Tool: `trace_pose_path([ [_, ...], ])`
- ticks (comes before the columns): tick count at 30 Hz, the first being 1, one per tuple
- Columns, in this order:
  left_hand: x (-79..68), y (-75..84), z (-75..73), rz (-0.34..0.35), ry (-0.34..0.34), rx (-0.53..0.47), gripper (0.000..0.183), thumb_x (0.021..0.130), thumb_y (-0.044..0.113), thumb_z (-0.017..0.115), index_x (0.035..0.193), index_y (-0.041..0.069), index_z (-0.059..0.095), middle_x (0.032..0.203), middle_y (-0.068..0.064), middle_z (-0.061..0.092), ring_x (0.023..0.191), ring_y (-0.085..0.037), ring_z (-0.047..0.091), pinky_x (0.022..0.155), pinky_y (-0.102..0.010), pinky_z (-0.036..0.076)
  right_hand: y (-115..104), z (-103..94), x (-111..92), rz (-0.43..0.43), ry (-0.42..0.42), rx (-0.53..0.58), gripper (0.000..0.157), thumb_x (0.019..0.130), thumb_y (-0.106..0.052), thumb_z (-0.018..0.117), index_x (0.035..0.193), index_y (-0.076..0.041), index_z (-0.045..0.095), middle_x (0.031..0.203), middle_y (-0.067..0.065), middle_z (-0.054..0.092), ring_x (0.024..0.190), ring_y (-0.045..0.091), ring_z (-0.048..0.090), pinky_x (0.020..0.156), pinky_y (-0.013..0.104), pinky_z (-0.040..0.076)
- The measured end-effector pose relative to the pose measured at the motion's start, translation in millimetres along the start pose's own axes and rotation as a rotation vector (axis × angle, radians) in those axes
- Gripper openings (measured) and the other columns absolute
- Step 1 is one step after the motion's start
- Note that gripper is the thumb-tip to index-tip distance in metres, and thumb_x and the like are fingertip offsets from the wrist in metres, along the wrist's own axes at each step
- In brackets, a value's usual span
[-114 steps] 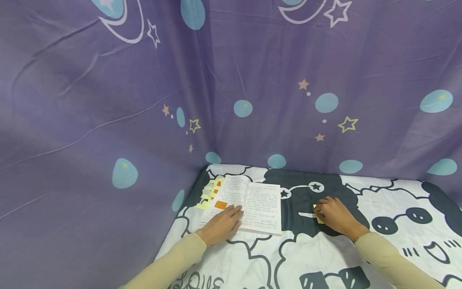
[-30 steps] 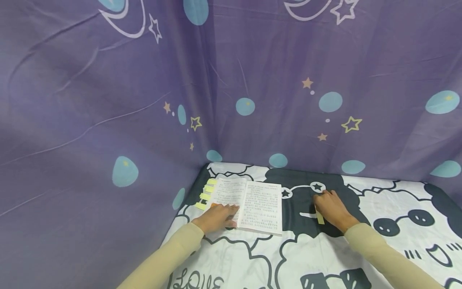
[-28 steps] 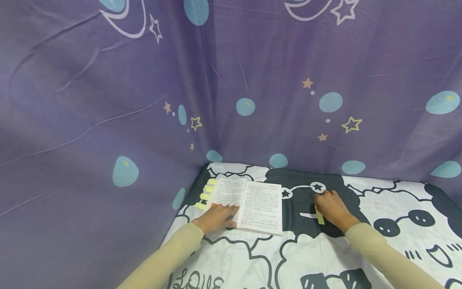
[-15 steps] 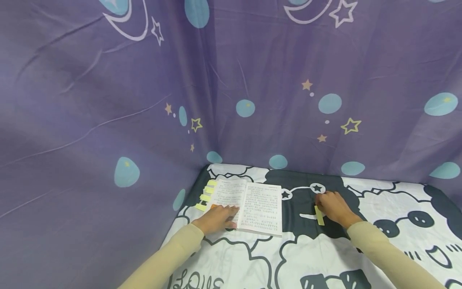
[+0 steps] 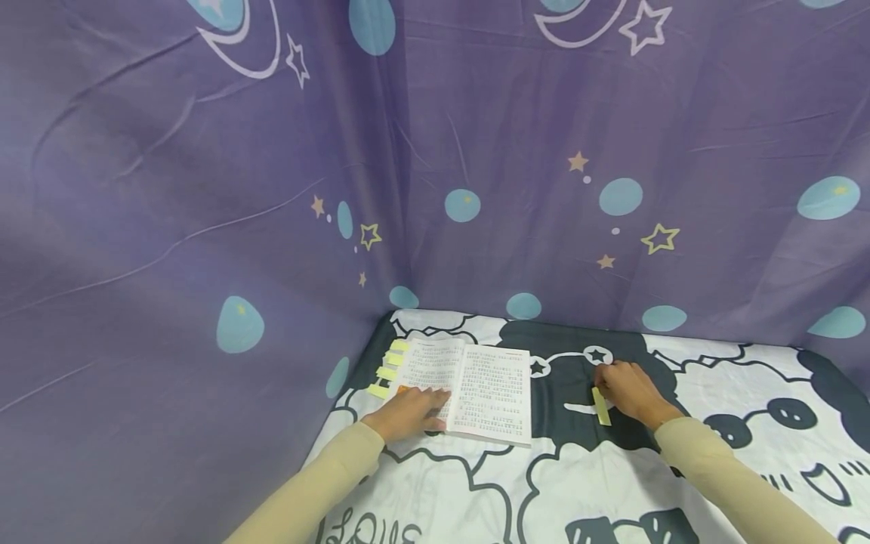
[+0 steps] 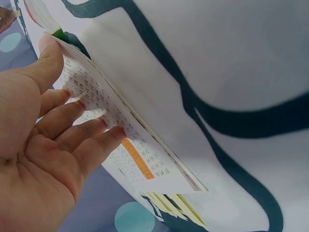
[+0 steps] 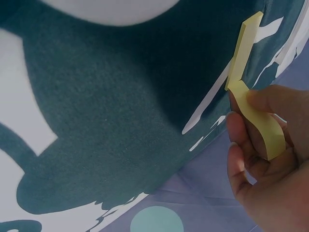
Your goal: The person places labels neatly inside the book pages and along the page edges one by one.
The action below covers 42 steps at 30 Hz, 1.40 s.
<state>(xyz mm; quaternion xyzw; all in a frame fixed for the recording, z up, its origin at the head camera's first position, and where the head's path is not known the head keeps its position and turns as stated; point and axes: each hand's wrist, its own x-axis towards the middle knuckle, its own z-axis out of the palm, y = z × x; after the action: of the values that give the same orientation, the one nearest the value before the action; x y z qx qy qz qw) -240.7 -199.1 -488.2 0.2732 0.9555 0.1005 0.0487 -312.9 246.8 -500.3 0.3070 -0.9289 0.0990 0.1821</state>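
An open book (image 5: 492,394) lies on the patterned cloth. My left hand (image 5: 406,412) rests on its left page near the lower edge, fingers extended. An orange strip (image 6: 137,158) on that page shows beyond the fingertips in the left wrist view. Yellow tabs (image 5: 386,372) stick out of the book's left side. To the right, my right hand (image 5: 632,391) pinches a yellow sticky note (image 7: 263,123) between thumb and fingers; it curves into the palm. Its upper end meets the thin pad of yellow sticky notes (image 7: 246,46) lying on the dark part of the cloth.
A black-and-white cartoon cloth (image 5: 469,483) covers the surface under book and pad. Purple curtains (image 5: 503,136) with moons, stars and blue ovals hang along the back and left edges.
The book's left page has been turned, and my left hand has moved slightly left on it. My right hand, earlier over the sticky-note pad, has shifted so more of the pad shows.
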Motion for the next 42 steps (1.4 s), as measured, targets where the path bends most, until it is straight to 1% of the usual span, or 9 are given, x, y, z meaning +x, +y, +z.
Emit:
trace_pose_path([
  [4, -0.4, 0.2, 0.1, 0.002, -0.001, 0.0, 0.068, 0.094, 0.039, 0.071, 0.15, 0.005, 0.053, 0.15, -0.013, 0.054, 0.139, -0.034, 0.05, 0.116, -0.046, 0.041, -0.7, -1.5, 0.1, 0.015, -0.008, 0.015, 0.016, 0.078, 0.008, 0.075, 0.077, -0.007, 0.07, 0.072, -0.001, 0.066, 0.065, 0.017, 0.059, 0.058, 0.04, 0.054],
  [8, -0.1, -0.4, 1.0, 0.0, 0.004, 0.007, 0.069, 0.094, 0.041, 0.071, 0.15, 0.005, 0.053, 0.15, -0.013, 0.054, 0.139, -0.034, 0.051, 0.115, -0.045, 0.042, -0.9, -2.6, 0.5, 0.024, -0.011, 0.021, 0.016, 0.079, 0.008, 0.074, 0.078, -0.007, 0.07, 0.072, 0.0, 0.067, 0.065, 0.018, 0.06, 0.058, 0.04, 0.054],
  [13, 1.0, -2.4, 3.0, -0.005, 0.005, 0.024, 0.071, 0.094, 0.043, 0.069, 0.151, 0.005, 0.051, 0.151, -0.01, 0.053, 0.139, -0.032, 0.05, 0.116, -0.042, 0.041, -2.0, -2.8, 0.4, 0.067, -0.032, 0.039, 0.014, 0.082, 0.008, 0.073, 0.08, -0.005, 0.07, 0.075, 0.0, 0.068, 0.067, 0.017, 0.061, 0.059, 0.039, 0.055],
  [20, 1.8, -3.1, 4.7, -0.008, 0.001, 0.02, 0.07, 0.094, 0.042, 0.07, 0.151, 0.005, 0.051, 0.152, -0.009, 0.053, 0.14, -0.032, 0.049, 0.116, -0.043, 0.041, -2.6, -3.1, 0.7, 0.105, -0.058, 0.06, 0.013, 0.084, 0.007, 0.072, 0.081, -0.005, 0.07, 0.076, 0.0, 0.068, 0.067, 0.015, 0.059, 0.059, 0.037, 0.054],
  [27, 2.4, -4.1, 4.7, -0.007, 0.008, 0.021, 0.071, 0.094, 0.043, 0.069, 0.151, 0.005, 0.051, 0.151, -0.01, 0.053, 0.14, -0.033, 0.05, 0.116, -0.043, 0.042, -2.1, -4.0, 1.1, 0.125, -0.091, 0.075, 0.009, 0.085, 0.006, 0.072, 0.085, -0.002, 0.072, 0.079, 0.002, 0.069, 0.069, 0.017, 0.061, 0.061, 0.039, 0.056],
  [33, 1.4, -4.2, 3.7, 0.003, 0.013, 0.009, 0.07, 0.094, 0.042, 0.069, 0.15, 0.004, 0.052, 0.15, -0.012, 0.054, 0.139, -0.034, 0.051, 0.115, -0.044, 0.042, -1.8, -5.8, 1.6, 0.136, -0.11, 0.088, 0.007, 0.085, 0.006, 0.073, 0.086, 0.0, 0.071, 0.079, 0.002, 0.069, 0.07, 0.015, 0.059, 0.061, 0.037, 0.055],
  [37, -0.2, -2.7, 2.2, 0.006, 0.013, 0.007, 0.07, 0.094, 0.041, 0.07, 0.15, 0.003, 0.052, 0.15, -0.013, 0.054, 0.138, -0.035, 0.051, 0.115, -0.045, 0.043, -1.5, -7.5, 1.5, 0.133, -0.108, 0.108, 0.007, 0.086, 0.006, 0.071, 0.088, 0.001, 0.069, 0.078, 0.001, 0.067, 0.067, 0.013, 0.056, 0.058, 0.036, 0.053],
  [42, 0.1, -2.9, 3.2, 0.007, 0.016, 0.015, 0.07, 0.094, 0.042, 0.07, 0.15, 0.004, 0.052, 0.149, -0.013, 0.055, 0.138, -0.034, 0.051, 0.114, -0.044, 0.044, -3.1, -6.4, -0.5, 0.15, -0.074, 0.118, 0.012, 0.089, 0.007, 0.069, 0.089, -0.003, 0.064, 0.079, 0.001, 0.067, 0.067, 0.012, 0.056, 0.058, 0.036, 0.052],
])
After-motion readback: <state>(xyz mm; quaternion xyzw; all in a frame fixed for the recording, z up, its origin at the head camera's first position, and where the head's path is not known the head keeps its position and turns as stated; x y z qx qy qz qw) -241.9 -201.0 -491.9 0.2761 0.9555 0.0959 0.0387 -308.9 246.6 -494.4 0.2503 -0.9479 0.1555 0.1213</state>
